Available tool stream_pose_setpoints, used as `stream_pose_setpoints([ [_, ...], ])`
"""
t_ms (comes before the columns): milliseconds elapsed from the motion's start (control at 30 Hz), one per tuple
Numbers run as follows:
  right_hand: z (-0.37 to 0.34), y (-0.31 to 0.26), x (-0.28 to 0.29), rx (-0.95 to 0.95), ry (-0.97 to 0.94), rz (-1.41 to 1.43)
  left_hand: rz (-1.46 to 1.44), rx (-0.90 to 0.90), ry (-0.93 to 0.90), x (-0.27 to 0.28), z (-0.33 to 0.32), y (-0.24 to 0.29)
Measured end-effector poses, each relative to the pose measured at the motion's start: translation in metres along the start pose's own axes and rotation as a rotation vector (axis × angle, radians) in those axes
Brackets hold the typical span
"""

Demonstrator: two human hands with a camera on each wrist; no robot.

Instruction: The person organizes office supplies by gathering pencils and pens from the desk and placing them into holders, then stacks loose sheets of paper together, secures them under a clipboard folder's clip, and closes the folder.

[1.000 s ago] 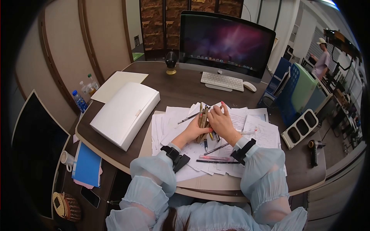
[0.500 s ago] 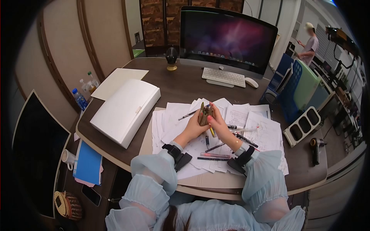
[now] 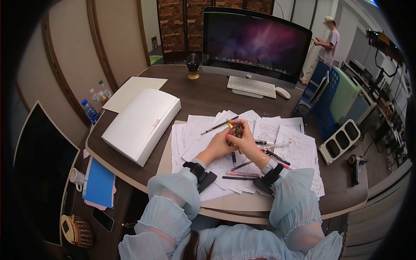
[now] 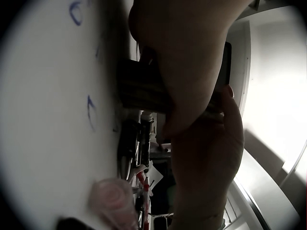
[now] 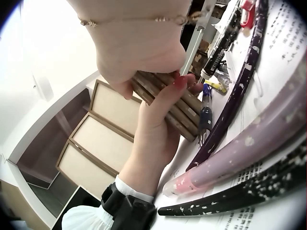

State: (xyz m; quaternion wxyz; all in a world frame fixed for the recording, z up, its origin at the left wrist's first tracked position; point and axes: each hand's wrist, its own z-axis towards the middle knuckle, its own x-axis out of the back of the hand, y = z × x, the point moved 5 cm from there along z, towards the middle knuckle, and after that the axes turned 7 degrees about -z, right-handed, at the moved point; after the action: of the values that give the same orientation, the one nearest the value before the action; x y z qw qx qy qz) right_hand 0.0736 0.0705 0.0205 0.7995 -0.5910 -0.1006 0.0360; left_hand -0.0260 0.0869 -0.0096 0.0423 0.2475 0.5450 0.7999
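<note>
1. The bundle of brown sticks (image 5: 188, 117) sits between both hands, just above the papers (image 3: 184, 147); several separate lengths seem to need pressure from two sides to stay together.
2. The left hand (image 3: 219, 147) is curled round the bundle, its thumb across the sticks, likely to stop them fanning out.
3. The right hand (image 3: 246, 143) closes over the bundle's upper part, fingers bent, presumably to steady it.
4. A black pen (image 5: 240, 197) and pink pen (image 5: 240, 147) lie on the papers, outside either grip.
5. The papers overlap on the bench (image 3: 203, 97), backing the work.
</note>
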Motion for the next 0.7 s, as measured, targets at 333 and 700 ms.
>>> stream_pose_setpoints([
  [333, -0.004, -0.005, -0.001, -0.014, -0.175, 0.015, -0.185, 0.041, 0.004, -0.001, -0.001, -0.001],
  [700, -0.016, -0.019, 0.014, -0.063, -0.090, -0.335, -0.571, 0.204, -0.241, -0.012, -0.006, 0.014],
])
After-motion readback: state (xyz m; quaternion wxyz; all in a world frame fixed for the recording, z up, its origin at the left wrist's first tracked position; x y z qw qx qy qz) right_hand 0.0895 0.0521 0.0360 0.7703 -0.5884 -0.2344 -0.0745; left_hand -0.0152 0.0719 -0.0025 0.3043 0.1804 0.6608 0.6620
